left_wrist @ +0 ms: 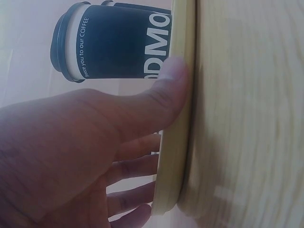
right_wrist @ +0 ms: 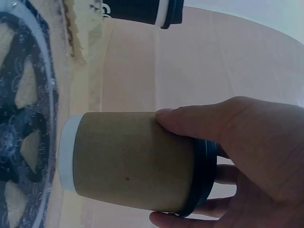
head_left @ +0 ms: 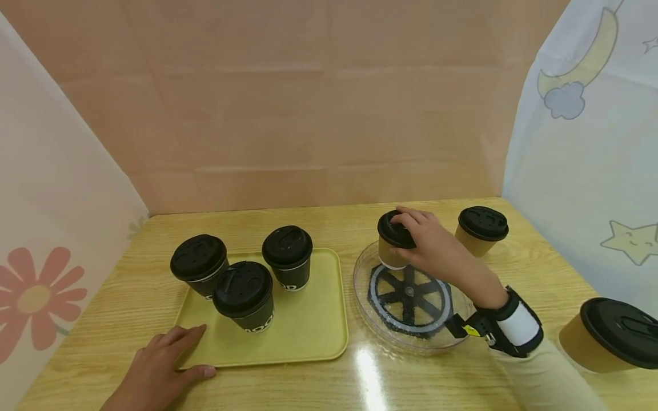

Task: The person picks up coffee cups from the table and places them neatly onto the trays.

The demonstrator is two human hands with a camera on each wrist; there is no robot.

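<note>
My right hand [head_left: 434,245] grips a brown paper cup [head_left: 389,255] with a black lid, thumb and fingers around the lid and upper side. The cup is upright at the back left of a round clear tray [head_left: 362,302] with a black-and-grey wheel pattern. In the right wrist view the white base of the brown cup [right_wrist: 133,161] is close to the tray; contact cannot be told. My left hand [head_left: 161,365] rests at the front left corner of a yellow tray [head_left: 308,337], fairly straight fingers and thumb touching its rim. Three black lidded cups [head_left: 247,297] stand on that tray.
One brown lidded cup [head_left: 479,231] stands behind and right of the clear tray. Another brown cup [head_left: 591,337] is at the front right, near my right forearm. A tan backdrop [head_left: 308,114] closes off the back, with patterned white sheets [head_left: 581,165] on both sides.
</note>
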